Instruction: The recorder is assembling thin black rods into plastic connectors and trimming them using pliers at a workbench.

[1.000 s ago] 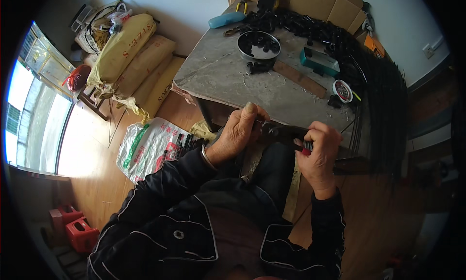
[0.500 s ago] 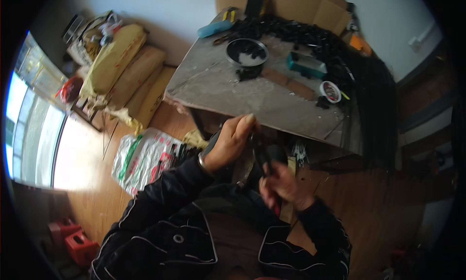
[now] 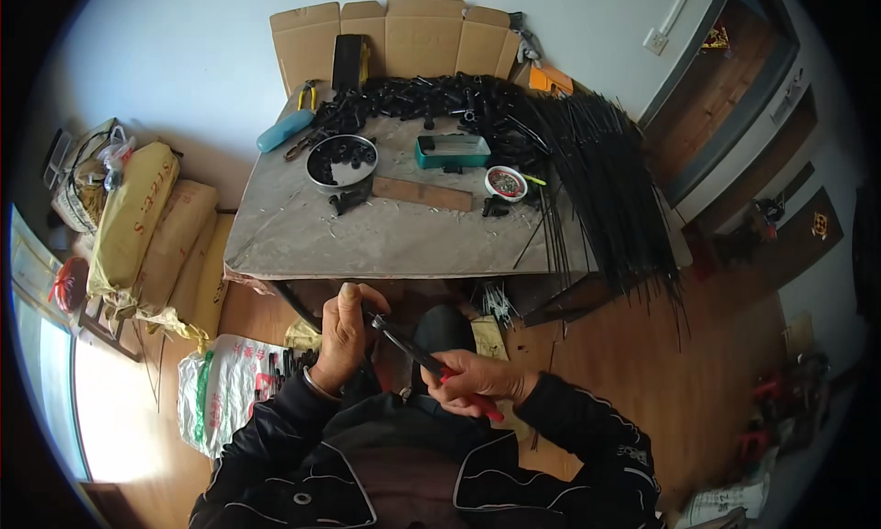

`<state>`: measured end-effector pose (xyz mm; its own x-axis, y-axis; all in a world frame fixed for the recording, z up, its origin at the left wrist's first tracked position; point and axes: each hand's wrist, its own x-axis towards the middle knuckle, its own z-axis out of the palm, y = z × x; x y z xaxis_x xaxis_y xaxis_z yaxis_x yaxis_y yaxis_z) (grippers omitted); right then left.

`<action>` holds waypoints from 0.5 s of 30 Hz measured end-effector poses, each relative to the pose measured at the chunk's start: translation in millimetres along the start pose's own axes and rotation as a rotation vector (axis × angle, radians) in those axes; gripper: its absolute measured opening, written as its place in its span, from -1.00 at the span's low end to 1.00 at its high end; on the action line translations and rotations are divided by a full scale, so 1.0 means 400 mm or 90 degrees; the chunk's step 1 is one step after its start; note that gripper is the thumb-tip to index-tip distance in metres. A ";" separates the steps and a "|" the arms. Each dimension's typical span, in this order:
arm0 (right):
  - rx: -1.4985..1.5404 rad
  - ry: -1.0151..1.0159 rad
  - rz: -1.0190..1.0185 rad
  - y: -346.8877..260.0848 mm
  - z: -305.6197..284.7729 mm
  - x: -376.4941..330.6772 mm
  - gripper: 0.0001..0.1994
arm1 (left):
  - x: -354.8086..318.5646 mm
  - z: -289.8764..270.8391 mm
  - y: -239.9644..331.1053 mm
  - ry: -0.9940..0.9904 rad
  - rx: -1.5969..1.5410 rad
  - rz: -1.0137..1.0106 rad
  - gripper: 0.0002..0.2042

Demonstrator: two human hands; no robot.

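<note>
My right hand (image 3: 484,379) is wrapped round the red handles of a pair of pliers (image 3: 411,349), whose dark jaws point up and left. The metal tip of the pliers comes close to the fingers of my left hand (image 3: 340,343). That hand is closed, thumb up and fingers bent inward, over my lap. A dark bit shows at its fingers, too small to name. Ahead of both hands stands a stone-topped table (image 3: 275,235).
On the table are a heap of black parts (image 3: 413,100), a bowl (image 3: 315,174), a teal box (image 3: 453,161), a white tub (image 3: 507,184), a wooden strip (image 3: 422,195) and many long black rods (image 3: 606,189). Full sacks (image 3: 133,222) lie left; a plastic bag (image 3: 234,382) is on the floor.
The view has swung right and levelled, so the table now appears further left. My right hand, blurred before, now shows clearly with the pliers; their tip stays by my left fingers.
</note>
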<state>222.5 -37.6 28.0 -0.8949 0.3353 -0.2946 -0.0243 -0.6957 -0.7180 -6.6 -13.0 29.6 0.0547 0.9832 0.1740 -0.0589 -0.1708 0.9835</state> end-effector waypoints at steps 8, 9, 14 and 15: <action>-0.136 0.212 -0.054 -0.051 0.051 -0.017 -0.74 | -0.016 0.000 0.008 0.022 -0.008 -0.034 -0.41; -0.008 0.138 -0.030 -0.027 0.052 -0.011 -0.75 | -0.021 -0.001 0.005 0.008 0.008 0.004 -0.42; -0.230 0.089 0.146 -0.070 0.027 -0.009 -0.77 | -0.022 0.000 -0.016 0.007 0.080 0.005 -0.41; -0.466 0.191 0.152 -0.105 0.057 -0.006 -0.69 | -0.016 0.004 -0.040 0.037 0.007 -0.003 -0.50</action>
<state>215.5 -23.7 73.2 -0.6792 0.4586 -0.5730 0.5408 -0.2151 -0.8132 -4.2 -16.7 12.9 -0.0032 0.9861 0.1662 -0.0476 -0.1662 0.9849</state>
